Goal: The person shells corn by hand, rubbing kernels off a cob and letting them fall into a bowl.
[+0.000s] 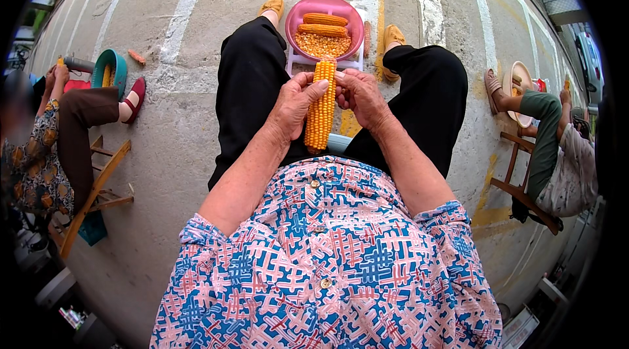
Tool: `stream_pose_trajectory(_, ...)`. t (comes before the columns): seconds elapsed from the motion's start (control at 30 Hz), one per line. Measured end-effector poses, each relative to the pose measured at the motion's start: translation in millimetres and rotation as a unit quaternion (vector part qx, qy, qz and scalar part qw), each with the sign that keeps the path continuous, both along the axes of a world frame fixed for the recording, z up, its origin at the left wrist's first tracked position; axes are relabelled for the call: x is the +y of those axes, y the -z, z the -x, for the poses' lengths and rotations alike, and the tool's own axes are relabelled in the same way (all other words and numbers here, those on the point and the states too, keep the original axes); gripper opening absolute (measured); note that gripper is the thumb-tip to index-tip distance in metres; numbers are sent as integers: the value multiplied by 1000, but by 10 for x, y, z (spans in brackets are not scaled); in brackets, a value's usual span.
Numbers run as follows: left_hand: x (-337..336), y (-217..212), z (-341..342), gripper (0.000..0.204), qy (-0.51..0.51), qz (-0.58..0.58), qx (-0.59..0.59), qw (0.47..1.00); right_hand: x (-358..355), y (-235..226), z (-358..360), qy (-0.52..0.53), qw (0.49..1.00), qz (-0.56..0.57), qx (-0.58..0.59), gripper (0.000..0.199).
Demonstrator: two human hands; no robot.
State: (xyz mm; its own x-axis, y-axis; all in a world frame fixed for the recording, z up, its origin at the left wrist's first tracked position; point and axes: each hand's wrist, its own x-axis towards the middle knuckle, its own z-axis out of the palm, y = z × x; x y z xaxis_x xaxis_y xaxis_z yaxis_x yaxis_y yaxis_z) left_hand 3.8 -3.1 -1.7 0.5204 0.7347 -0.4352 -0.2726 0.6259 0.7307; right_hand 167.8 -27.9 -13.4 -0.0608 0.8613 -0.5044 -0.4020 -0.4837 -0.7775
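An ear of corn (pixel 319 116), husked and yellow-orange, stands lengthwise between my two hands above my lap. My left hand (pixel 293 103) is closed round its left side, the thumb lying on the kernels. From the right, my right hand (pixel 362 96) grips it near its far end, with thumb and fingers pinched in. A few kernels look gone at that far tip. Just beyond it, a pink basin (pixel 357 21) holds loose kernels (pixel 321 44) and two whole ears of corn (pixel 325 19).
The basin rests on a small white stool (pixel 296 60) between my feet. At the left a person sits on a wooden chair (pixel 98 185) by a teal basin (pixel 118 64). Another sits at the right by a pale basin (pixel 517 77). A bare cob (pixel 137 57) lies on the concrete.
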Motion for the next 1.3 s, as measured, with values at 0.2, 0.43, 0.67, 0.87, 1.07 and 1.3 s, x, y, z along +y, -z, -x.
stream_pose_trajectory(0.2,0,41,-6,32,-4,2,3,1000,0,7,-6,3,1000,-2,8,19)
stream_pose_trajectory(0.43,-2,67,-13,31,-10,12,-16,1000,-8,42,-15,10,1000,-1,9,16)
stream_pose_trajectory(0.67,8,70,-12,29,-5,21,-37,999,-21,46,-24,22,999,19,40,18)
stream_pose_trajectory(0.87,51,40,41,31,-30,69,-82,994,11,79,-50,41,989,65,126,32)
stream_pose_trajectory(1.07,59,-35,53,34,-45,86,-88,991,23,36,-53,68,978,67,188,42)
stream_pose_trajectory(1.3,65,95,56,34,-58,96,-97,989,8,118,-100,54,978,56,192,44)
